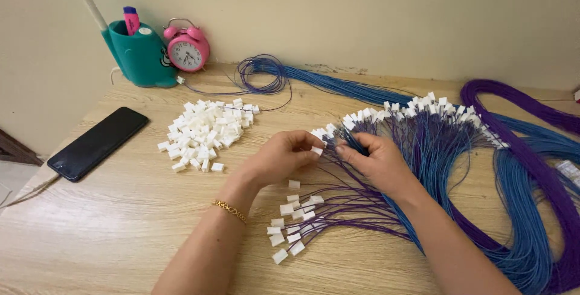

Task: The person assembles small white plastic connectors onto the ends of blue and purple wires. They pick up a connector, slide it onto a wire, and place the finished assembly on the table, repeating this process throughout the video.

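Fingertips of left hand [283,157] in narrow grip on white connector [316,150], right hand [376,159] pinching blue wires [357,144] just beside.

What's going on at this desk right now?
A person sits at a wooden table working with blue and purple wires. The left hand pinches a small white connector, while the right hand holds wire ends against it. A pile of loose white connectors lies to the left, and wires already fitted with connectors fan out below the hands. A phone and pink clock sit nearby.
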